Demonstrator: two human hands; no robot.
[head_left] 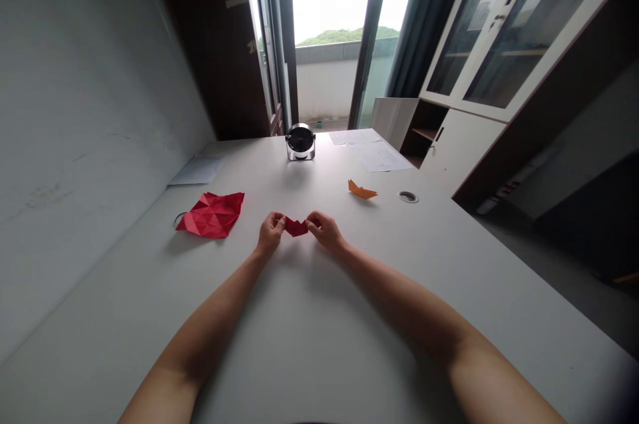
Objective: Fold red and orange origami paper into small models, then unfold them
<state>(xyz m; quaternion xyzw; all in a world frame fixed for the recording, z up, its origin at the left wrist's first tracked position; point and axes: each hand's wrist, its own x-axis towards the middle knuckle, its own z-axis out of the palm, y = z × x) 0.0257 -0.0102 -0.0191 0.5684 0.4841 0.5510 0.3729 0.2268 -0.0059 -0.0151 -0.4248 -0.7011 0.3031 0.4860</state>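
Observation:
A small red folded paper boat (296, 228) is held just above the white table (279, 344), stretched between my two hands. My left hand (271, 232) pinches its left end between thumb and fingers. At the opposite end, my right hand (323, 228) grips the paper the same way. The boat's middle shows a small peak, and its tips are hidden by my fingers. To the right and farther back sits an orange paper boat (362, 190), touched by neither hand. A creased sheet of red paper (212, 214) lies to the left of my left hand.
At the table's far side stands a round black and silver device (300, 142) on a bracket. White printed papers (382, 156) lie at the back right, and another sheet (197, 170) rests by the left wall. A cable hole (408, 197) is set in the tabletop near the right edge.

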